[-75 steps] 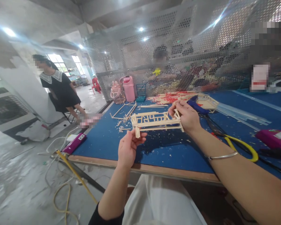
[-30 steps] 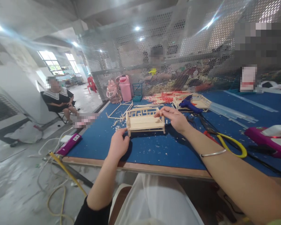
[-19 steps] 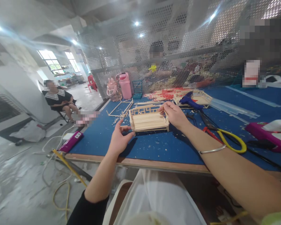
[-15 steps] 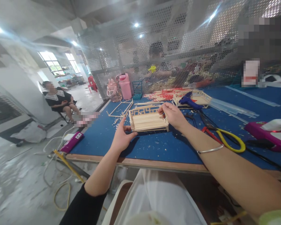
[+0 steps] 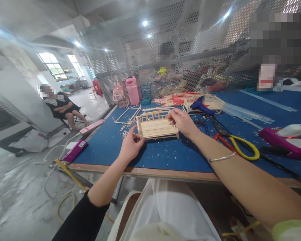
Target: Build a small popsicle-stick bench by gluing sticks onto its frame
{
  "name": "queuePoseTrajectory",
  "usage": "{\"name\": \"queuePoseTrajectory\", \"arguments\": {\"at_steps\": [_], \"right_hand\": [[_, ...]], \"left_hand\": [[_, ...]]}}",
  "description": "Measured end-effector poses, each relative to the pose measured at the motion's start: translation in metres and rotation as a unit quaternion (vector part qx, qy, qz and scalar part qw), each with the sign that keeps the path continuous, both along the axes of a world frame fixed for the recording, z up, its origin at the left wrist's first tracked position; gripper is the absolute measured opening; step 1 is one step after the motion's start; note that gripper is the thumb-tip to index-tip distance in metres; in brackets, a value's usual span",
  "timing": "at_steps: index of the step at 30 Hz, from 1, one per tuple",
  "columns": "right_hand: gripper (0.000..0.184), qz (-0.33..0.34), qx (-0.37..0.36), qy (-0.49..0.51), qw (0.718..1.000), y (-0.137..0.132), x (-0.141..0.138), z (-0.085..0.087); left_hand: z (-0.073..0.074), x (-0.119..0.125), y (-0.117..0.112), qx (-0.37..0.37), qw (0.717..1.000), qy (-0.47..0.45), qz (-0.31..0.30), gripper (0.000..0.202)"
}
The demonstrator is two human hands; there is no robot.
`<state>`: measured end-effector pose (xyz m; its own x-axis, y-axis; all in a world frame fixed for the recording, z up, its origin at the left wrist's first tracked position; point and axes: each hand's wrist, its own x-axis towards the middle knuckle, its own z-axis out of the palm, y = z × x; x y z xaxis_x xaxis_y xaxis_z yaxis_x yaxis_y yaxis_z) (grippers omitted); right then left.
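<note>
A small model bed frame made of thin wooden sticks [image 5: 158, 130] stands on the blue table, with a slatted base and a latticed back. My left hand [image 5: 130, 142] grips its left end between thumb and fingers. At the right end, the closed fingers of my right hand [image 5: 178, 120] pinch at the back corner; whether a loose stick is between them is too small to tell. Behind it lie loose wooden sticks [image 5: 157, 109] and an open stick frame [image 5: 126, 115].
A blue glue gun [image 5: 202, 106] rests by a second stick model [image 5: 217, 103]. Yellow-and-red handled cutters [image 5: 245, 149], clear glue sticks [image 5: 251, 115] and a purple device [image 5: 273, 142] lie to the right. A purple power strip [image 5: 75, 150] sits at the left edge. A seated person [image 5: 61, 107] is beyond.
The view has shifted slightly. Both hands keep nearly the same places on the stick model. The seated person's arms are now folded across the body.
</note>
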<state>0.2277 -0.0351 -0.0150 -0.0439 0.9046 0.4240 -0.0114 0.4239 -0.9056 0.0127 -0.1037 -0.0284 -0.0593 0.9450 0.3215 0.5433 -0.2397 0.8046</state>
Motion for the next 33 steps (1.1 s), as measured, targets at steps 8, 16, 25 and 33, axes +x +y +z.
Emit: {"name": "queuePoseTrajectory", "arguments": {"at_steps": [8,16,25,33], "right_hand": [[0.028,-0.006,0.006,0.002,1.0,0.001,0.0,-0.002],[0.025,-0.123,0.101,-0.04,0.986,0.003,0.009,0.004],[0.018,-0.137,0.018,0.071,0.988,0.012,0.018,0.008],[0.013,-0.088,-0.07,0.101,0.988,0.009,0.015,0.016]], "left_hand": [[-0.001,0.001,-0.004,0.014,1.0,-0.012,-0.015,0.084],[0.0,0.002,0.004,0.026,0.995,-0.071,0.067,0.068],[0.008,0.01,-0.016,0.122,0.978,-0.065,0.157,0.048],[0.029,0.089,-0.043,-0.309,0.786,-0.536,-0.002,0.006]]}}
